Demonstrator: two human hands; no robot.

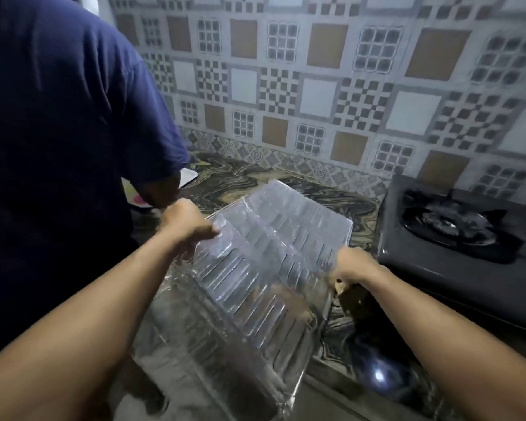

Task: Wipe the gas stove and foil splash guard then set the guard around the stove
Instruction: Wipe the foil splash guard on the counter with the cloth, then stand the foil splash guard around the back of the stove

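Patterned tiles (316,86) back a marbled kitchen counter (286,183), where a person's two hands hold a folded foil splash guard (255,268) at centre frame. Left hand (184,223), at 10 o'clock of the guard, grips its edge; right hand (354,265), at 3 o'clock, clasps the opposite edge. Gas stove (456,235) sits at 3 o'clock. A second person in a blue shirt (58,132) stands at 9 o'clock.

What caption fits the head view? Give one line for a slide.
Both hands, left and right, grip the foil splash guard beside the gas stove.
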